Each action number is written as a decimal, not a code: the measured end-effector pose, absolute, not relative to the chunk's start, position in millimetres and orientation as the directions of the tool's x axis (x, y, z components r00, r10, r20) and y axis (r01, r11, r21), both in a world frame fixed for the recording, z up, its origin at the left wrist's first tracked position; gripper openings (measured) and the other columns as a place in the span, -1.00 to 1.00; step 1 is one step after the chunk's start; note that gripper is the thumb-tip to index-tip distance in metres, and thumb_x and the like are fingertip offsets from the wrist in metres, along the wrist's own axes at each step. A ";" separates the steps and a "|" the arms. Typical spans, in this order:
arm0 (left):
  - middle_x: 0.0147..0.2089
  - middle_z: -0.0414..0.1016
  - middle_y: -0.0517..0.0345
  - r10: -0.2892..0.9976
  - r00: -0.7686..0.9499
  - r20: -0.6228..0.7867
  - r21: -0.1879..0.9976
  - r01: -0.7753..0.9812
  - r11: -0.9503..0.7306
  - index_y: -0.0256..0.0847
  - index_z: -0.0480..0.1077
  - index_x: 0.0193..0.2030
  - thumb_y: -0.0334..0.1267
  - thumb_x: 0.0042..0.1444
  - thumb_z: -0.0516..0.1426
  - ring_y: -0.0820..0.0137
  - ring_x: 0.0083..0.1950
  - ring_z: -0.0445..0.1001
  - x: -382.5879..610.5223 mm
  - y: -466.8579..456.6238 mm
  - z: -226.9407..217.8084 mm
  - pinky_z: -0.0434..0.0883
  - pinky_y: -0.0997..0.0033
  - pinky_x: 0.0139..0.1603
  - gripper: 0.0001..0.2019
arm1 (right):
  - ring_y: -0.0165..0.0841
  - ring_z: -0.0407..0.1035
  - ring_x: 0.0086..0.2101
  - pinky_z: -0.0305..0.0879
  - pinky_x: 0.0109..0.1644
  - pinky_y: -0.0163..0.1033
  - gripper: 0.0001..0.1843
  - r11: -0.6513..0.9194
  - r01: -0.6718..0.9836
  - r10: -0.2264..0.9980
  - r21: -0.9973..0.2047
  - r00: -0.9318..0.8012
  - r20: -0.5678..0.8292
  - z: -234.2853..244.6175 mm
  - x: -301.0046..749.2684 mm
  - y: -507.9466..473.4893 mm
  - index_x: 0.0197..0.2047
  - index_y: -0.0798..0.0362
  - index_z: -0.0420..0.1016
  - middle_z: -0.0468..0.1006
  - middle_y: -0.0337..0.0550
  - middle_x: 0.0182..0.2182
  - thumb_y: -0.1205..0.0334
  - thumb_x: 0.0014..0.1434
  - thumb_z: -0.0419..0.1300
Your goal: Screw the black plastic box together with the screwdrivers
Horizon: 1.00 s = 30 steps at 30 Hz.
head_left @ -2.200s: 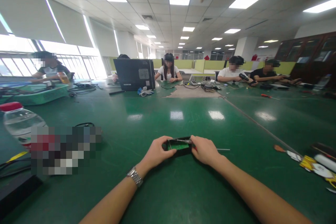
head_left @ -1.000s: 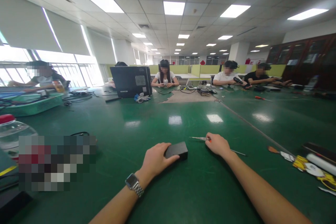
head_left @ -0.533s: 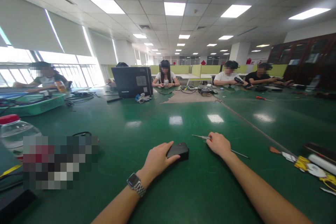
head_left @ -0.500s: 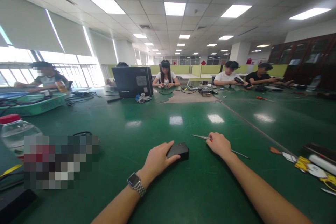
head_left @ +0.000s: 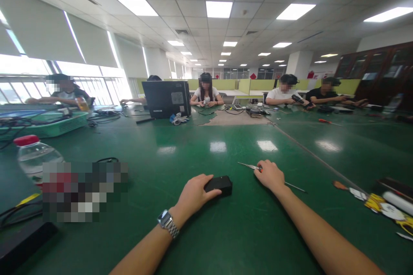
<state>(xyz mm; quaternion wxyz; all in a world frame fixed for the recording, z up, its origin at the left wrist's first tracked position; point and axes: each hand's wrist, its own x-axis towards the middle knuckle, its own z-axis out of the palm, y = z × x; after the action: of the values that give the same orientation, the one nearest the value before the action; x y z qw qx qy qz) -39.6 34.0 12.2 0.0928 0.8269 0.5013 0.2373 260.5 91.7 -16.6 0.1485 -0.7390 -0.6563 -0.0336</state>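
Observation:
My left hand [head_left: 196, 192] is closed around a black rectangular box [head_left: 221, 185], with the thumb along its near side and the fingers over its far edge. The box rests on the green table [head_left: 226, 232]; its exact kind does not show. To the right, my right hand [head_left: 270, 175] lies low on the table, fingers curled over a screwdriver [head_left: 295, 187]. A thin shaft sticks out on the wrist side, and a bit of orange shows by the fingertips. From those fingertips a slim, pointed silver tool [head_left: 248, 165] points left. The palm hides how these parts join.
At left are a red-capped bottle [head_left: 35, 154], a green basket [head_left: 61, 125] of cables and a black block [head_left: 26, 242]. A monitor [head_left: 166, 99] and gloves [head_left: 178, 118] stand farther off. Yellow-handled scissors [head_left: 405, 225] lie right. Several people sit around the table.
The view has turned slightly left, so the surroundings appear shifted to the right. Both hands keep the same hold and nearly the same place.

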 end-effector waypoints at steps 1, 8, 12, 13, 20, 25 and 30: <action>-0.08 0.52 -0.01 0.873 0.386 0.299 0.394 0.783 -0.482 -0.24 0.40 0.10 0.13 0.08 0.15 0.20 -0.09 0.47 -40.6 33.6 12.2 0.38 0.29 -0.03 -0.44 | -0.18 0.32 -0.15 0.21 -0.28 -0.20 -0.72 -0.096 0.980 0.960 -0.174 0.137 0.245 -16.8 260.5 91.8 -0.20 -0.02 0.46 0.46 -0.07 -0.19 0.08 0.14 0.00; -0.10 0.53 0.02 0.868 0.385 0.313 0.413 0.768 -0.489 -0.19 0.40 0.09 0.16 0.07 0.13 0.22 -0.12 0.48 -44.4 32.4 11.9 0.39 0.31 -0.04 -0.43 | -0.18 0.31 -0.13 0.22 -0.25 -0.20 -0.71 -0.103 0.977 0.962 -0.184 0.145 0.231 -16.1 260.4 91.3 -0.18 -0.01 0.47 0.45 -0.05 -0.18 0.08 0.17 0.00; -0.05 0.53 0.05 0.860 0.396 0.322 0.426 0.750 -0.505 -0.17 0.41 0.08 0.15 0.11 0.11 0.23 -0.08 0.49 -45.1 31.3 12.2 0.39 0.32 -0.03 -0.47 | -0.19 0.31 -0.12 0.22 -0.23 -0.21 -0.70 -0.109 0.975 0.967 -0.194 0.149 0.206 -13.5 259.9 91.1 -0.16 0.00 0.47 0.44 -0.04 -0.16 0.08 0.18 0.00; -0.04 0.53 0.05 0.860 0.394 0.323 0.424 0.753 -0.504 -0.16 0.41 0.07 0.15 0.12 0.10 0.23 -0.07 0.49 -45.0 31.1 12.2 0.39 0.32 -0.03 -0.48 | -0.19 0.30 -0.12 0.22 -0.23 -0.21 -0.70 -0.109 0.975 0.968 -0.196 0.149 0.200 -12.9 259.8 91.2 -0.15 0.00 0.47 0.44 -0.04 -0.16 0.08 0.18 0.00; -0.03 0.55 0.06 0.882 0.350 0.315 0.328 0.832 -0.448 -0.15 0.44 0.04 0.19 0.14 0.05 0.20 -0.07 0.50 -39.2 29.0 14.0 0.39 0.26 -0.03 -0.48 | -0.18 0.29 -0.09 0.22 -0.19 -0.19 -0.68 -0.105 0.977 0.970 -0.184 0.142 0.199 -12.0 257.8 92.4 -0.11 0.00 0.47 0.43 -0.03 -0.14 0.07 0.19 0.00; -0.05 0.55 0.05 0.886 0.347 0.307 0.304 0.847 -0.437 -0.16 0.44 0.02 0.19 0.14 0.04 0.19 -0.09 0.50 -35.8 27.7 16.0 0.40 0.27 -0.06 -0.48 | -0.18 0.30 -0.11 0.21 -0.24 -0.21 -0.68 -0.098 0.979 0.969 -0.177 0.135 0.209 -11.8 257.2 92.2 -0.12 0.00 0.47 0.45 -0.04 -0.15 0.09 0.18 0.00; -0.06 0.55 0.04 0.894 0.325 0.308 0.294 0.861 -0.414 -0.16 0.45 0.00 0.19 0.14 0.03 0.19 -0.09 0.50 -34.1 26.6 15.3 0.40 0.29 -0.09 -0.49 | -0.18 0.31 -0.12 0.21 -0.25 -0.21 -0.68 -0.092 0.981 0.967 -0.173 0.129 0.218 -12.2 257.8 91.6 -0.12 -0.01 0.47 0.45 -0.05 -0.16 0.09 0.18 -0.01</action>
<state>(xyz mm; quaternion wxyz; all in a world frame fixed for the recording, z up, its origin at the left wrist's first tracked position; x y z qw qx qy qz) -34.1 26.6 15.3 0.0383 0.8131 0.5397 0.2148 257.8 91.6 -12.2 0.1385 -0.7386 -0.6594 -0.0240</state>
